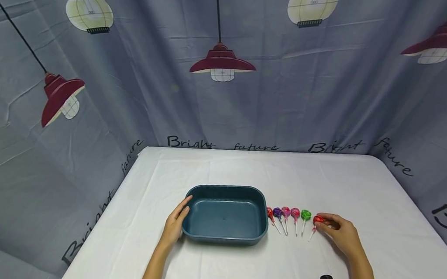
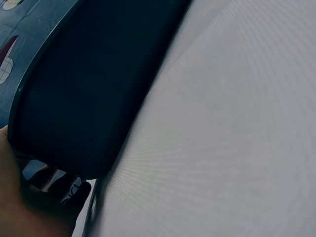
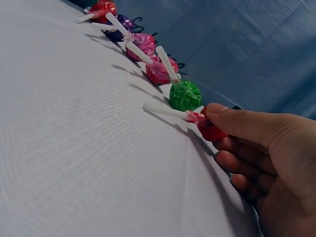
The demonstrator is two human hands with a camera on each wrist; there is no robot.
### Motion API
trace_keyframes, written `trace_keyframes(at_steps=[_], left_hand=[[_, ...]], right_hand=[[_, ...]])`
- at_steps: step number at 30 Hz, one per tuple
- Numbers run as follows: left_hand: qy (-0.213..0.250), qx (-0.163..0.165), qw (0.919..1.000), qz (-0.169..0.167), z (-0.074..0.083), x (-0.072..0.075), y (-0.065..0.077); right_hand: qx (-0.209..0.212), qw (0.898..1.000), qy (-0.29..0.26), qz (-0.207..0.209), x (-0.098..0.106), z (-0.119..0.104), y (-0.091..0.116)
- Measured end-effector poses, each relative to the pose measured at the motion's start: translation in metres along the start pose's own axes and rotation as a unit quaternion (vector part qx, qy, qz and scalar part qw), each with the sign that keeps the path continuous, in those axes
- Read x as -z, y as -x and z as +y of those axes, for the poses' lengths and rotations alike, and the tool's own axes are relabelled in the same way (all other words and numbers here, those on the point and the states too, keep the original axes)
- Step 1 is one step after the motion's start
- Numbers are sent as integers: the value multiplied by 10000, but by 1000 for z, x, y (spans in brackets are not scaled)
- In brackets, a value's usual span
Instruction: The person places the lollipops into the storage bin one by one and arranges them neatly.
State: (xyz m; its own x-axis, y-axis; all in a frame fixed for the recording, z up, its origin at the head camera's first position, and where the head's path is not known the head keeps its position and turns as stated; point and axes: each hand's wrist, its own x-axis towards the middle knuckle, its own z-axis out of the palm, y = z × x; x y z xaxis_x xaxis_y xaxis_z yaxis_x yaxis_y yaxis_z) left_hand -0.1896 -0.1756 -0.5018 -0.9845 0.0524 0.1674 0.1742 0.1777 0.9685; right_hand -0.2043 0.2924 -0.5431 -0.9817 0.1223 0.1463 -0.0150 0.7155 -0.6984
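Note:
My left hand (image 1: 175,225) rests against the left end of a dark teal rectangular tub (image 1: 222,240), its fingertips at the rim. Seen from the left wrist, the fingers lie along the tub's outer end wall (image 2: 64,153), partly in shadow. On the right, my right hand (image 1: 340,233) pinches a red lollipop (image 3: 211,129) by its wrapped head between thumb and fingers. The lollipop's white stick (image 3: 165,110) points away from the hand, low over the cloth. Just beside it lies a green lollipop (image 1: 306,215).
Left of the green one, two pink lollipops (image 1: 294,213), a purple lollipop (image 1: 277,212) and another red lollipop (image 1: 270,213) form a row beside the tub. A white cloth (image 1: 213,270) covers the table. Behind hangs a grey-blue curtain (image 1: 145,85) printed with lamps.

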Motion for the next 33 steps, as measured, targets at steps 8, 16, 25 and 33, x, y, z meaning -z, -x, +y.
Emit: trace_keyframes(at_steps=[8,16,25,33], left_hand=[[148,-22,9999,55,-14,1,-3],[29,-2,9997,233,-35,0,-9],[97,92,9999,35,0,-3,-1],[84,121,9998,131,1,-2,-2]], right_hand=[[-143,9988,-216,-423,9,-5,2],[-214,9948,-450,-885,20,-13,6],[-79,9880,-1040,-1141,25,-28,6],[483,9720,-1833,-1386,18,-63,-8]])
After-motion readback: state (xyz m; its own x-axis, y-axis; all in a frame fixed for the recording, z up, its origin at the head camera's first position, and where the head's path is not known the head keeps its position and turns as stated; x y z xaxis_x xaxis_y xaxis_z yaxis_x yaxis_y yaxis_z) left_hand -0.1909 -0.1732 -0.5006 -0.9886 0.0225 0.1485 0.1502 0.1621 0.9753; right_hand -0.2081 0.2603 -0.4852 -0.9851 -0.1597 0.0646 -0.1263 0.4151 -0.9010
